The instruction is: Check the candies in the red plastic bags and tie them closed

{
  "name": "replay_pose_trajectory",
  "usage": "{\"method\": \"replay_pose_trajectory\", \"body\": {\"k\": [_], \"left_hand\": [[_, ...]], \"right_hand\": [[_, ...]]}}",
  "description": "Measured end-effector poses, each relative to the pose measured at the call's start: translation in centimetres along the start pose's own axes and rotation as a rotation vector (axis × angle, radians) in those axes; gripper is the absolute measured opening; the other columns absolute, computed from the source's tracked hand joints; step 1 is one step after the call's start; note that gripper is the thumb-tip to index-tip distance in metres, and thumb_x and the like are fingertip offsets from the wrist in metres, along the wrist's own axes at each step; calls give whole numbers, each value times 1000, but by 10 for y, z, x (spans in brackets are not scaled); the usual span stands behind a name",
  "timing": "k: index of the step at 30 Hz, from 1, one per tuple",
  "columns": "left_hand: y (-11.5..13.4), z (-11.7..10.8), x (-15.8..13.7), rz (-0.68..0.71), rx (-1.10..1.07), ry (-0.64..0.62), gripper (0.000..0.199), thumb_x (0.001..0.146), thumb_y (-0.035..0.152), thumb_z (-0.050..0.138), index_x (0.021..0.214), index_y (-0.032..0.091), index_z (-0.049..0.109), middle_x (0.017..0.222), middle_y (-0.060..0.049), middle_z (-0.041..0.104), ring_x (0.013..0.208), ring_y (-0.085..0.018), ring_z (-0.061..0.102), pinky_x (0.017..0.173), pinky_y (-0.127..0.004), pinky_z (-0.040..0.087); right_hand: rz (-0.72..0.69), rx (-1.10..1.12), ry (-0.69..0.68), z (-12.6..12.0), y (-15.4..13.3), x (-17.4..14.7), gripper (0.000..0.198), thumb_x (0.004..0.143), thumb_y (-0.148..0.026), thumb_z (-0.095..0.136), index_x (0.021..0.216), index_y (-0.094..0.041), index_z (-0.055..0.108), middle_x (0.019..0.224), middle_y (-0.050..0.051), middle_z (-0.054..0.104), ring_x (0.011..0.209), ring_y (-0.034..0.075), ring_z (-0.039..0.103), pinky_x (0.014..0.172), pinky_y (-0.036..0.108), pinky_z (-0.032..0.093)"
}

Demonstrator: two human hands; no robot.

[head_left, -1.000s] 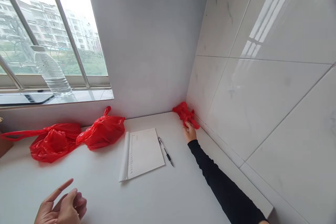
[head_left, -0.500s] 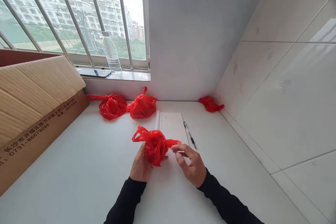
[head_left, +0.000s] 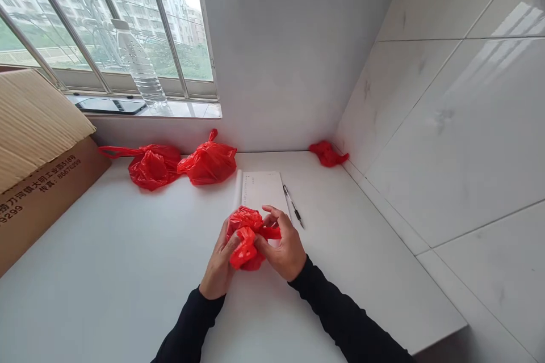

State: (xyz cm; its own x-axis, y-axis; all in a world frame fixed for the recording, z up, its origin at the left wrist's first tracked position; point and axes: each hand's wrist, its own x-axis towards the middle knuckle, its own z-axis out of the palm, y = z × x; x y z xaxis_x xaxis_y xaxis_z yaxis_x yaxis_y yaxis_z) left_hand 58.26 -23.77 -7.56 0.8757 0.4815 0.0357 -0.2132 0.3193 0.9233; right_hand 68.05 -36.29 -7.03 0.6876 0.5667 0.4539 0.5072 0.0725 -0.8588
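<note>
A knotted red plastic bag (head_left: 246, 243) is held between my two hands above the white table, in front of the notepad. My left hand (head_left: 219, 266) grips its left side, with the thumb pressed on the front folds. From the right, my right hand (head_left: 284, 247) pinches the bag near its knot with thumb and fingers, and a twisted end of plastic sticks out beside them. What lies inside the bag is hidden.
Behind stand two more tied red bags (head_left: 208, 163), a notepad (head_left: 264, 188), a pen (head_left: 293, 207) and a small crumpled red bag (head_left: 327, 154). A cardboard box (head_left: 51, 181) is at left; a water bottle (head_left: 142, 71) and a dark flat device (head_left: 110, 105) are on the sill.
My right hand has moved in from beside the bag and now grips it near the knot. The bag has turned, with a loose flap now facing me. The view has shifted right.
</note>
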Motion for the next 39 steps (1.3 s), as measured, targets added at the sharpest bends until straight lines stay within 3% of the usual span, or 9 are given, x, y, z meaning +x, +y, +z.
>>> {"method": "replay_pose_trajectory", "body": {"k": [8, 13, 18, 22, 27, 30, 33, 36, 39], "left_hand": [[8, 6, -8, 39, 34, -17, 63, 91, 72, 39, 131, 25, 55, 136, -12, 61, 129, -34, 54, 105, -50, 47], [7, 12, -12, 390, 517, 93, 52, 90, 47, 62, 137, 32, 46, 150, -7, 47, 145, -29, 36, 120, -50, 26], [0, 13, -9, 536, 958, 64, 26, 87, 33, 69, 113, 30, 67, 129, -7, 60, 126, -28, 52, 105, -45, 45], [-2, 2, 0, 540, 943, 114, 9, 90, 31, 65, 94, 26, 72, 105, -5, 68, 104, -23, 63, 94, -40, 51], [2, -16, 2, 528, 856, 337, 16, 96, 35, 56, 99, 21, 64, 101, -6, 67, 94, -20, 65, 89, -39, 54], [5, -12, -3, 518, 865, 272, 25, 96, 37, 56, 115, 23, 63, 116, -8, 66, 107, -22, 63, 93, -40, 54], [5, -2, -6, 505, 930, 148, 40, 85, 37, 71, 124, 28, 65, 127, -7, 63, 119, -26, 58, 98, -42, 51], [3, 3, -5, 509, 961, 121, 24, 83, 33, 73, 106, 28, 74, 114, -5, 68, 111, -25, 59, 98, -41, 49], [3, -2, -3, 523, 923, 210, 12, 89, 33, 66, 92, 25, 74, 100, -4, 70, 102, -22, 61, 92, -37, 49]], "right_hand": [[-153, -74, 35, -19, -4, -2, 26, 87, -13, 59, 110, -25, 62, 103, 3, 68, 95, 20, 62, 90, 37, 51], [-238, -182, 33, -23, -3, -3, 32, 87, -9, 55, 112, -27, 63, 100, 2, 70, 94, 21, 61, 90, 39, 50], [-181, -142, 5, -21, -1, -4, 29, 91, -12, 53, 113, -25, 66, 102, 3, 69, 98, 20, 62, 91, 37, 51], [-130, -45, 48, -25, 1, -3, 22, 93, -16, 53, 109, -23, 66, 102, 3, 67, 95, 17, 64, 88, 33, 53], [20, 8, 247, -34, 10, 2, 18, 93, -21, 52, 107, -21, 64, 101, 4, 63, 90, 16, 62, 81, 30, 54], [-5, -60, 167, -34, 12, 3, 26, 90, -20, 51, 113, -21, 63, 97, 3, 60, 86, 16, 60, 81, 30, 53], [-33, -133, 37, -31, 10, 1, 29, 86, -22, 57, 114, -22, 65, 98, 2, 61, 84, 16, 58, 82, 31, 51], [-16, -155, 17, -29, 9, 0, 14, 89, -28, 59, 99, -21, 66, 94, 2, 63, 79, 15, 57, 79, 30, 50], [60, -124, 95, -30, 12, -1, 14, 93, -34, 55, 93, -20, 59, 86, 2, 62, 75, 15, 57, 72, 29, 49]]}}
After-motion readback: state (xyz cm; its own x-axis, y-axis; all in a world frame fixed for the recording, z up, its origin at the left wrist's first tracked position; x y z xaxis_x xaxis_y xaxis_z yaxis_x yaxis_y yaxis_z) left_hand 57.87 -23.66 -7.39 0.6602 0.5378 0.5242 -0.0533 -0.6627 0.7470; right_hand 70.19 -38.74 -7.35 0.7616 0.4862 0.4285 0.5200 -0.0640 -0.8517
